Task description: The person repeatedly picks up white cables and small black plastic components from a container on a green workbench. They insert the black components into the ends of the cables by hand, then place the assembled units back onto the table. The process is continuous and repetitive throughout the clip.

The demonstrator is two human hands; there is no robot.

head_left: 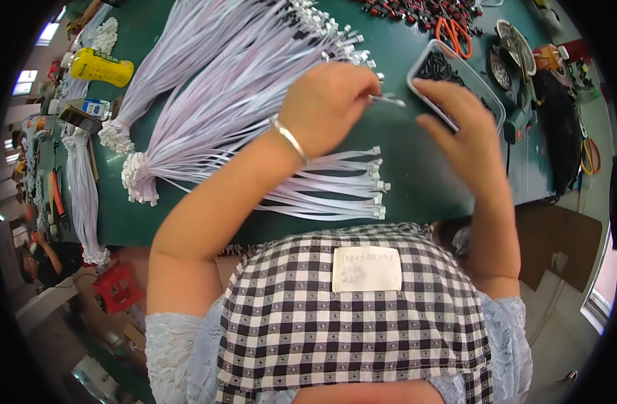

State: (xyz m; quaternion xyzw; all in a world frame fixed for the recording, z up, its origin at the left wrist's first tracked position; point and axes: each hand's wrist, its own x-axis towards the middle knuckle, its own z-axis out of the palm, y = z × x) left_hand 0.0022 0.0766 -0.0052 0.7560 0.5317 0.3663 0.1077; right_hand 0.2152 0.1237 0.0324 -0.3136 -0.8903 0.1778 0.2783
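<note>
My left hand, with a bangle on its wrist, is closed in a pinch over the bundle of flat white cables. From its fingertips a thin white cable end points right. My right hand hovers at the near left edge of a clear plastic tray, thumb and forefinger apart and nothing visible between them. Short black tube-like pieces lie in that tray. Beneath my left forearm, several cables with white connectors fan out toward the right. Their other ends gather in a cluster of white connectors.
A second cable bundle lies farther back. Orange-handled scissors rest behind the tray, near a pile of red and black parts. At right stands a green tool beside metal dishes. A yellow bottle lies at left.
</note>
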